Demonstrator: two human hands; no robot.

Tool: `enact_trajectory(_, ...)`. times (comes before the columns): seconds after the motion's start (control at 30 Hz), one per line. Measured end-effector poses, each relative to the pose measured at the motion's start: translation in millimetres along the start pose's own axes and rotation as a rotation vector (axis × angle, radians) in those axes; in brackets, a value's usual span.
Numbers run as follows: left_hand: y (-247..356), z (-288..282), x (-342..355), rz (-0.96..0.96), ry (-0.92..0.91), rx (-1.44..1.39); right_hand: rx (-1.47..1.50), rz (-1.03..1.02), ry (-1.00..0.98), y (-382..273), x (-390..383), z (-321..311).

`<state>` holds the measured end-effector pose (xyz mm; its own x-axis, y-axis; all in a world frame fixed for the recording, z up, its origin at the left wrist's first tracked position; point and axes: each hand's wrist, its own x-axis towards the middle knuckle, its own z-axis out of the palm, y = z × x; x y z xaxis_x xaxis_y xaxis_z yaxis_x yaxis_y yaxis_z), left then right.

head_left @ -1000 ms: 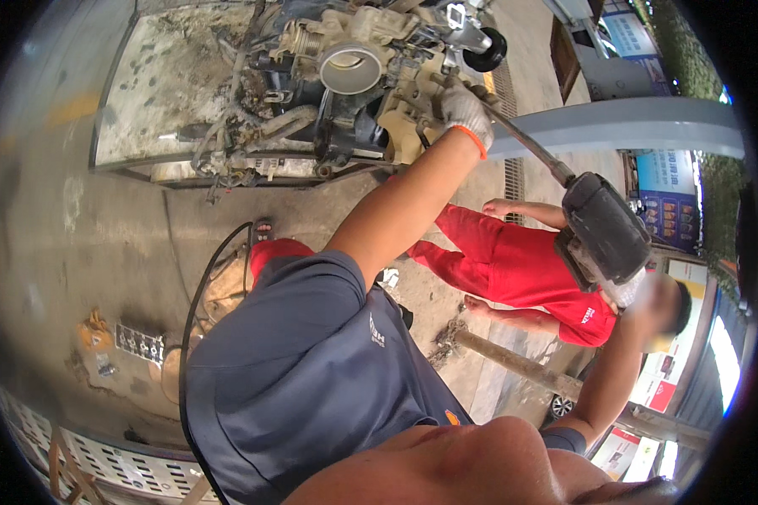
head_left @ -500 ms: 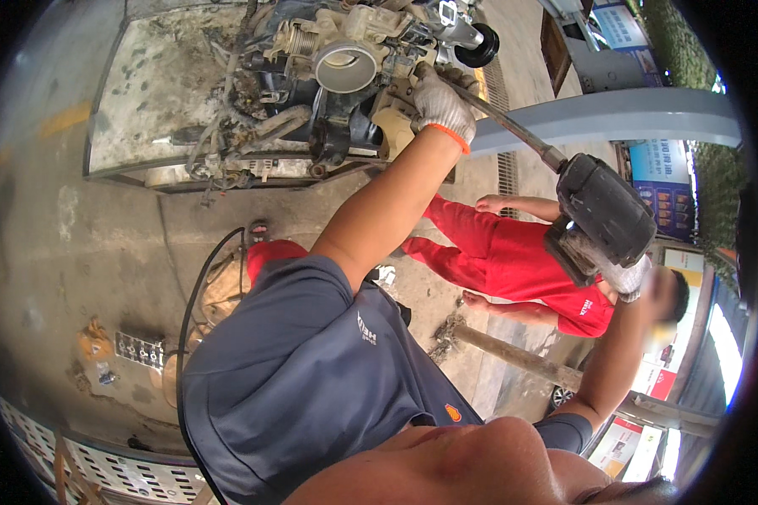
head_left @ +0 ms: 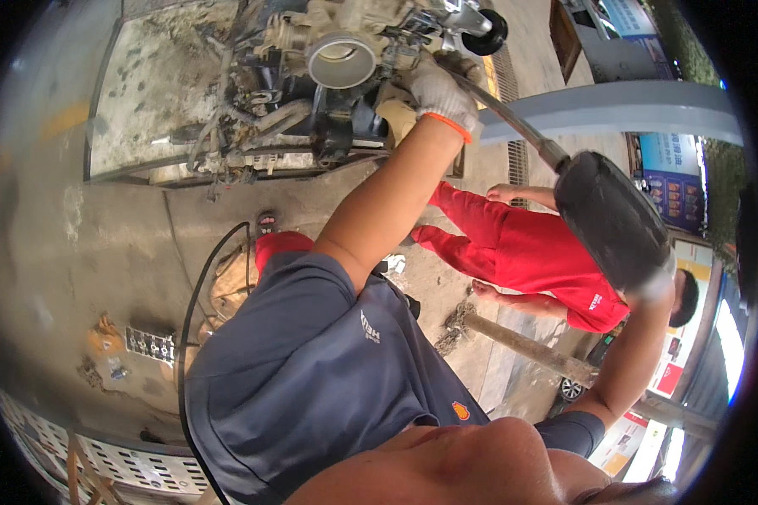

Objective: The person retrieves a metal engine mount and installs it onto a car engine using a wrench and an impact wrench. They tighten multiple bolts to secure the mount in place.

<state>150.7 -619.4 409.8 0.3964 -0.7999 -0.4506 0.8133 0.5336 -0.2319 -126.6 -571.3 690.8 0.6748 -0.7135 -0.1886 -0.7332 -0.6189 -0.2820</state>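
Observation:
My left hand (head_left: 443, 94), in a white knit glove with an orange cuff, reaches to the engine (head_left: 295, 109). Its darkened fingers close around the far end of a long metal extension bar (head_left: 509, 118), beside the engine's side. This bar runs down to the right into a black power impact wrench (head_left: 611, 219). Behind the wrench's rear end is my right hand (head_left: 653, 284), mostly hidden and blurred, holding the tool up. A round pale throttle body opening (head_left: 342, 61) faces me left of my left hand. What the bar's tip sits on is hidden.
A person in red (head_left: 539, 252) stands beyond my arms. A grey curved beam (head_left: 615, 114) crosses behind the wrench. Under the engine is a dirty metal-framed table (head_left: 135, 126). A black hose (head_left: 195, 311) loops at my left; a cylinder head (head_left: 150, 343) lies on the floor.
The wrench has turned and come nearer, so its handle and my right glove are now largely hidden. My left hand stays at the bar's end while the view shifts slightly.

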Motion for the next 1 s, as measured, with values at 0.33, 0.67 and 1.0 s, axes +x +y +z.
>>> enact_trajectory(0.33, -0.9, 18.2, 1.4, -0.155, -0.307, 0.079, 0.024, -0.047, 0.211, 4.1, -41.5, 41.6)
enact_trajectory(0.67, -132.9, -83.1, -192.0, -0.182, -0.696, 1.058, 0.127, 0.406, 0.451, 114.0, -168.8, 294.1)
enact_trajectory(1.0, -71.1, -466.7, -120.9, -0.930, -0.943, 2.178, 1.019, 0.668, 0.683, 131.7, -164.9, 644.8)
